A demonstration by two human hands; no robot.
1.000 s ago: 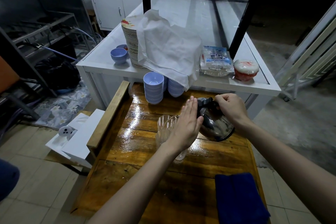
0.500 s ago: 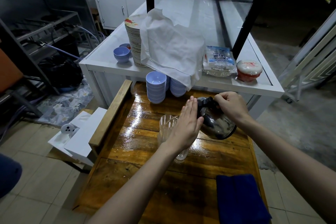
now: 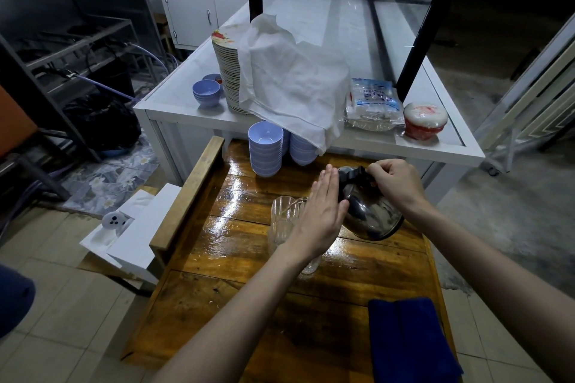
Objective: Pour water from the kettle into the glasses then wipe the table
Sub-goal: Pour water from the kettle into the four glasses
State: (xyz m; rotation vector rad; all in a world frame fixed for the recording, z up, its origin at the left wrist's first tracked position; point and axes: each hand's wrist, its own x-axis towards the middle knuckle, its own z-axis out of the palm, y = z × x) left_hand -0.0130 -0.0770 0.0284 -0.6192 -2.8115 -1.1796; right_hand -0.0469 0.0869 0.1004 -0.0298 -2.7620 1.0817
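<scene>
A shiny steel kettle (image 3: 371, 214) with a black lid and handle is tilted to the left over the wooden table (image 3: 236, 246). My right hand (image 3: 396, 183) grips its handle. My left hand (image 3: 320, 211) lies flat, fingers straight, against the kettle's lid and side. A clear ribbed glass (image 3: 283, 221) stands just left of the kettle, under its spout. Another glass (image 3: 309, 266) is mostly hidden beneath my left wrist. A folded dark blue cloth (image 3: 407, 339) rests at the table's near right corner.
Two stacks of pale blue bowls (image 3: 266, 149) stand at the table's far edge. Behind it is a white counter (image 3: 174, 106) with a plate stack under a white cloth (image 3: 292, 81), a bag, and a red container (image 3: 424, 120). A white box (image 3: 140, 236) sits left.
The kettle and both hands keep nearly the same pose. The view has drifted slightly, so everything sits a little higher in frame.
</scene>
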